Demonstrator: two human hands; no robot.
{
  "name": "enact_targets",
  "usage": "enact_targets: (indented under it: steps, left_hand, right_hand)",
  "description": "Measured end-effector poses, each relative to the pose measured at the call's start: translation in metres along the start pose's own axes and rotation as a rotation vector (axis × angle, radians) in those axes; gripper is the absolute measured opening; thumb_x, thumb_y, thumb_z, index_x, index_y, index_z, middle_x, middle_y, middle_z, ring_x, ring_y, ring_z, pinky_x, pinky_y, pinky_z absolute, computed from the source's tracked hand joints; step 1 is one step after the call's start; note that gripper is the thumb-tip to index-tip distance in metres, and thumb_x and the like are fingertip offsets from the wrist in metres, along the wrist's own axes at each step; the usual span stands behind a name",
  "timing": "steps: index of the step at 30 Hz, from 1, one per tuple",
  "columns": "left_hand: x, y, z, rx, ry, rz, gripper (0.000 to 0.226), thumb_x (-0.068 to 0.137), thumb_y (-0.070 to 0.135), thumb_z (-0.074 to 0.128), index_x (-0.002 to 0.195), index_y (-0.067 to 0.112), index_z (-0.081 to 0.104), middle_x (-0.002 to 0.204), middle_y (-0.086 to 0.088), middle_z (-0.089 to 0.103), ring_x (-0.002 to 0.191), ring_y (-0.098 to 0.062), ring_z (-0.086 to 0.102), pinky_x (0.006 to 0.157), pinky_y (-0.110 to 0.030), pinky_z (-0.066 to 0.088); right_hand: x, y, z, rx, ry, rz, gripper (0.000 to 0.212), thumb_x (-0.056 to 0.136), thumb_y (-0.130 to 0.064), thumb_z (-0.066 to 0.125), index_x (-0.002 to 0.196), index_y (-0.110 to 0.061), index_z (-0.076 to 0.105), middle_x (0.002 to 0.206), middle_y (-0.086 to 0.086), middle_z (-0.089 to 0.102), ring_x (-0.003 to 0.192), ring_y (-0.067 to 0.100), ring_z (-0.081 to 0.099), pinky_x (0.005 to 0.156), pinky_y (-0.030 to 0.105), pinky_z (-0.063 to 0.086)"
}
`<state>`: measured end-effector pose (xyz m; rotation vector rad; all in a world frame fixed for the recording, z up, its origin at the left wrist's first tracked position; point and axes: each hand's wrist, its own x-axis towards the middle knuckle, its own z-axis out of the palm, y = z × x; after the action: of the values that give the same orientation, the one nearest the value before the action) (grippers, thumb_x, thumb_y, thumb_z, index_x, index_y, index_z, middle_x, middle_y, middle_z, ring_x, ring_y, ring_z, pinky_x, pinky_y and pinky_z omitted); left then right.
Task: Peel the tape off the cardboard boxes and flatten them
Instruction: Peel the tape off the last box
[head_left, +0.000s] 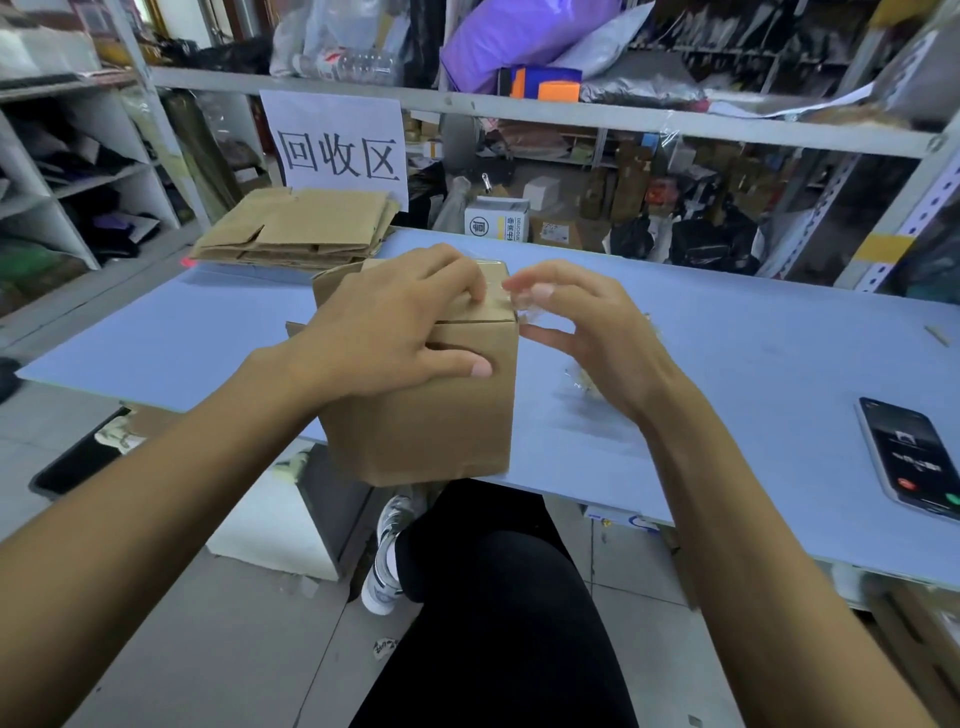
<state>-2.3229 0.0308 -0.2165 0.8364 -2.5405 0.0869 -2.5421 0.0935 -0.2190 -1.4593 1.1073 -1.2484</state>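
The box (421, 384) is held at the near edge of the surface (727, 353), gripped by the left hand (395, 327) so it cannot slide. At its 2 o'clock corner a strip of clear tape (519, 304) is pinched by the right hand (587, 332), probably for peeling. Flattened boxes (296, 228) are stacked at 11 o'clock; a phone (909, 457) lies at 3 o'clock, out of the way.

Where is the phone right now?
In the head view, the phone lies flat on the blue table at the far right, near its front edge, to the right of the right hand, screen lit.
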Motion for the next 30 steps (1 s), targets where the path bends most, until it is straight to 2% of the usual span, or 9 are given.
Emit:
enact_targets:
  steps: [3,5,9,12,17,21,25,28,30]
  left_hand:
    - [0.007,0.003,0.002,0.04,-0.016,0.015,0.06,0.072,0.075,0.055,0.115,0.033,0.048,0.123,0.014,0.051,0.109,-0.018,0.052,0.076,-0.05,0.052]
    - [0.009,-0.001,0.003,0.014,-0.01,0.013,0.06,0.071,0.073,0.056,0.116,0.033,0.05,0.124,0.015,0.053,0.11,-0.017,0.053,0.078,-0.05,0.052]
    - [0.006,-0.008,0.005,-0.021,0.026,0.048,0.061,0.072,0.069,0.06,0.116,0.028,0.056,0.124,0.01,0.057,0.109,-0.019,0.056,0.078,-0.049,0.052]
    - [0.003,-0.013,0.006,-0.036,0.047,0.077,0.056,0.075,0.066,0.063,0.116,0.028,0.056,0.126,0.009,0.056,0.108,-0.02,0.057,0.075,-0.049,0.053]
    - [0.001,-0.016,0.004,-0.122,0.058,0.087,0.054,0.077,0.067,0.064,0.112,0.027,0.062,0.126,0.012,0.056,0.109,-0.014,0.058,0.078,-0.047,0.053]
    - [0.002,-0.012,0.002,-0.088,-0.006,0.056,0.054,0.077,0.073,0.058,0.115,0.035,0.052,0.13,0.013,0.055,0.116,-0.018,0.055,0.085,-0.05,0.051]
    - [0.0,-0.011,-0.002,-0.137,-0.027,0.01,0.058,0.072,0.068,0.058,0.12,0.037,0.052,0.134,0.017,0.058,0.116,-0.015,0.054,0.091,-0.049,0.048]
    - [0.001,-0.009,-0.004,-0.127,-0.051,-0.068,0.071,0.064,0.07,0.055,0.128,0.037,0.052,0.127,0.017,0.062,0.113,-0.017,0.056,0.089,-0.048,0.048]
    - [0.003,-0.007,-0.004,-0.147,-0.046,-0.088,0.073,0.061,0.071,0.057,0.124,0.034,0.055,0.122,0.016,0.062,0.111,-0.019,0.058,0.088,-0.049,0.049]
  right_hand:
    - [0.005,0.001,0.003,-0.225,0.085,-0.008,0.027,0.087,-0.032,0.076,0.106,-0.015,0.067,0.102,0.001,0.068,0.094,0.011,0.068,0.088,0.028,0.056]
    - [0.013,0.003,0.004,-0.296,0.167,-0.016,0.026,0.082,-0.028,0.082,0.094,-0.011,0.066,0.088,-0.001,0.069,0.082,0.012,0.067,0.084,0.033,0.057]
    - [0.026,0.005,0.006,-0.247,0.227,0.0,0.016,0.09,-0.009,0.073,0.081,-0.004,0.061,0.095,0.02,0.072,0.087,0.027,0.073,0.085,0.045,0.061]
    - [0.028,0.001,0.005,-0.289,0.251,0.004,0.017,0.094,-0.006,0.065,0.079,-0.005,0.057,0.095,0.021,0.072,0.082,0.028,0.075,0.08,0.04,0.063]
    - [0.025,-0.005,0.0,-0.011,0.22,0.069,0.018,0.102,-0.005,0.053,0.085,-0.008,0.047,0.089,0.014,0.072,0.065,0.019,0.068,0.07,0.031,0.061]
    - [0.029,-0.005,0.009,-0.131,0.108,0.07,0.014,0.095,-0.025,0.059,0.096,-0.013,0.051,0.094,0.0,0.06,0.075,0.012,0.058,0.078,0.034,0.057]
    - [0.03,-0.006,0.012,-0.304,0.059,0.049,0.045,0.078,-0.041,0.063,0.11,-0.008,0.062,0.103,-0.009,0.059,0.099,0.016,0.062,0.092,0.041,0.054]
    - [0.031,-0.007,0.012,-0.391,0.03,0.013,0.045,0.076,-0.046,0.067,0.115,-0.023,0.065,0.118,-0.006,0.054,0.105,0.012,0.061,0.092,0.033,0.052]
    - [0.035,-0.005,0.011,-0.472,0.064,-0.022,0.037,0.08,-0.04,0.078,0.111,-0.023,0.068,0.114,-0.009,0.054,0.102,0.006,0.061,0.089,0.026,0.051]
